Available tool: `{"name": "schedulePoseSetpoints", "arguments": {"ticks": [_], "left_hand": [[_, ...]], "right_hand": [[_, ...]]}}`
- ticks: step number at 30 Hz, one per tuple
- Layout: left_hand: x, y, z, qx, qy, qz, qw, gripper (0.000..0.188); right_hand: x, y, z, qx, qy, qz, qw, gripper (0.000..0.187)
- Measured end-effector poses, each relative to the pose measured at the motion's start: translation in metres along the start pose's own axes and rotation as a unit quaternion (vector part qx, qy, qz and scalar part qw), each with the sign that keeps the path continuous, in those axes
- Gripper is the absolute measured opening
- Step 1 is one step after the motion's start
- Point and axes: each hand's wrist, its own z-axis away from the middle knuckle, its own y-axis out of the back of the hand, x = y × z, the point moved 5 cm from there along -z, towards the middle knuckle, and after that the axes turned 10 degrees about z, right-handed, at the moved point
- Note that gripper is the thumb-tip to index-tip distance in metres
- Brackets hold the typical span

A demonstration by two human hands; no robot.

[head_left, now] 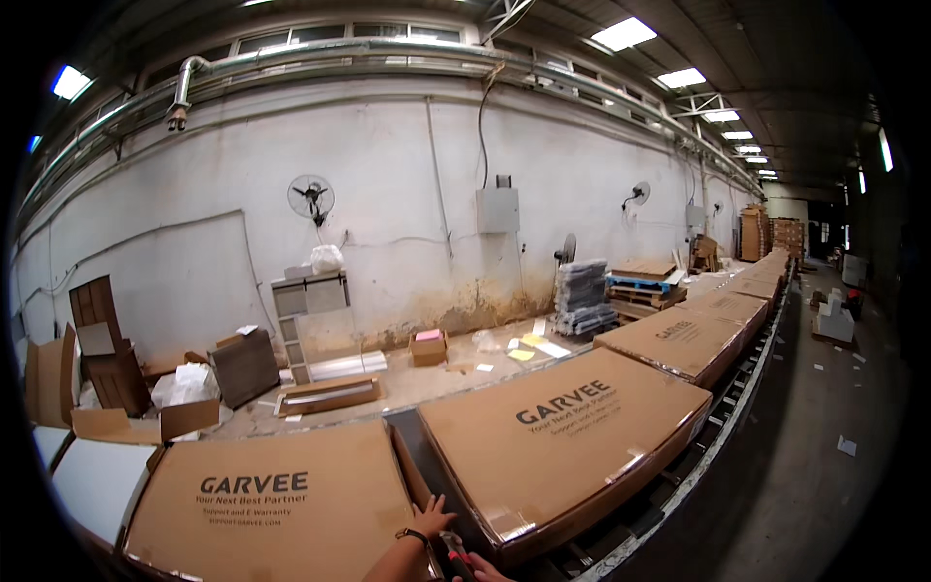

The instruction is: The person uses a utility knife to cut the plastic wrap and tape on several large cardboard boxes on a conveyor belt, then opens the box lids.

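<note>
At the near right corner of a large flat brown cardboard carton (262,485), my left hand (433,517) rests with its fingers spread, a dark band around its wrist. My right hand (485,572) is just to the right, cut off by the lower edge of the view. Its fingers are closed around a small red-and-black hand tool (456,555) whose kind I cannot make out. A second taped brown carton (572,427) lies to the right of my hands, with a narrow dark gap between the two cartons.
The cartons lie on a roller conveyor (679,495), with more cartons (698,335) running to the far right. An open carton with a white panel (102,475) is at left. Beyond stand a small box (428,347), stacked grey bundles (582,296) and pallets (640,281).
</note>
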Motion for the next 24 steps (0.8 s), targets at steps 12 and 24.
{"name": "schedulePoseSetpoints", "arguments": {"ticks": [12, 24], "left_hand": [[0.027, 0.017, 0.019, 0.145, 0.04, -0.099, 0.984, 0.082], [0.022, -0.014, -0.014, 0.059, 0.04, 0.0, 0.997, 0.064]], "right_hand": [[-0.053, 0.028, 0.01, -0.06, 0.042, 0.053, 0.996, 0.058], [-0.082, 0.067, -0.094, 0.01, 0.042, 0.136, 0.99, 0.06]]}}
